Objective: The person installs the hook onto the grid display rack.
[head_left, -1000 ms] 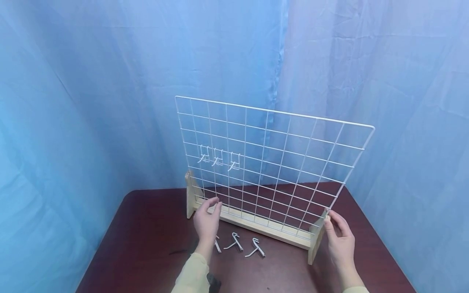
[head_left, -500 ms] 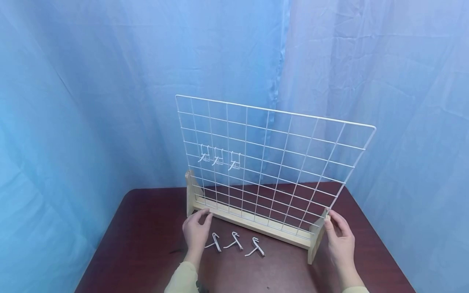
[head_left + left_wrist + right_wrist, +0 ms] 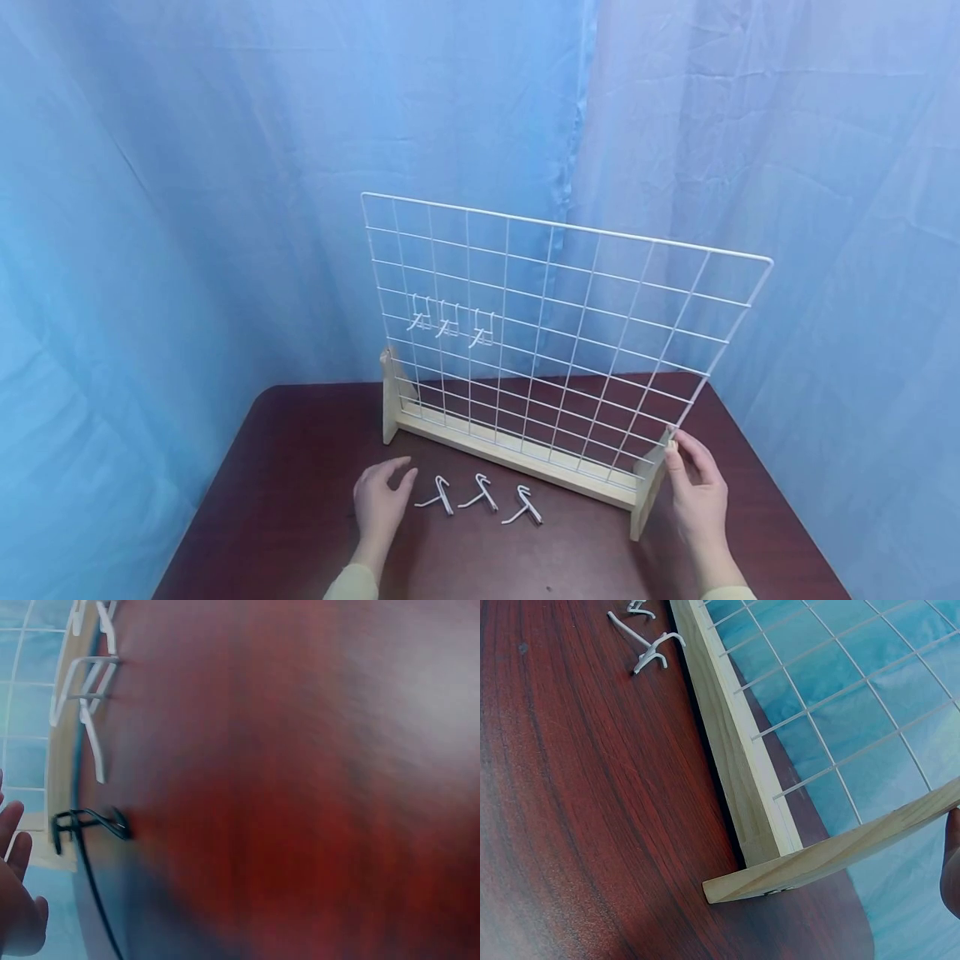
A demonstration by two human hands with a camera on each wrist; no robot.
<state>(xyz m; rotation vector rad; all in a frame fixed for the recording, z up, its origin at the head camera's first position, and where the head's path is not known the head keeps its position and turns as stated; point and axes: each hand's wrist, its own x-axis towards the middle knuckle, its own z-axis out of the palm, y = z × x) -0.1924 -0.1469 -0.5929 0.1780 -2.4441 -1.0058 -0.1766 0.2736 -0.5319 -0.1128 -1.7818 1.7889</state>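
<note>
A white wire grid panel [image 3: 592, 250] stands upright in a pale wooden stand [image 3: 517, 458]. Three white wire hooks [image 3: 448, 321] hang on the panel's left part. On the table lie three more white hooks [image 3: 480, 493] in a row before the stand. My left hand [image 3: 381, 500] hovers just left of that row, thumb and index finger apart, holding nothing. The fingers [image 3: 16, 851] show at the left wrist view's edge. At the stand's right end, my right hand [image 3: 699, 492] pinches the top of the wooden side piece [image 3: 832, 855]; the right wrist view shows only a bit of that hand.
The dark red table [image 3: 300, 442] has rounded back corners. In the left wrist view a black hook-shaped thing [image 3: 90, 821] with a long thin stem lies near the white hooks. Blue curtains [image 3: 300, 167] hang behind and on both sides.
My left hand has moved down and leftward, away from the panel's lower left part, uncovering the leftmost loose hook. My right hand stays on the stand's right end.
</note>
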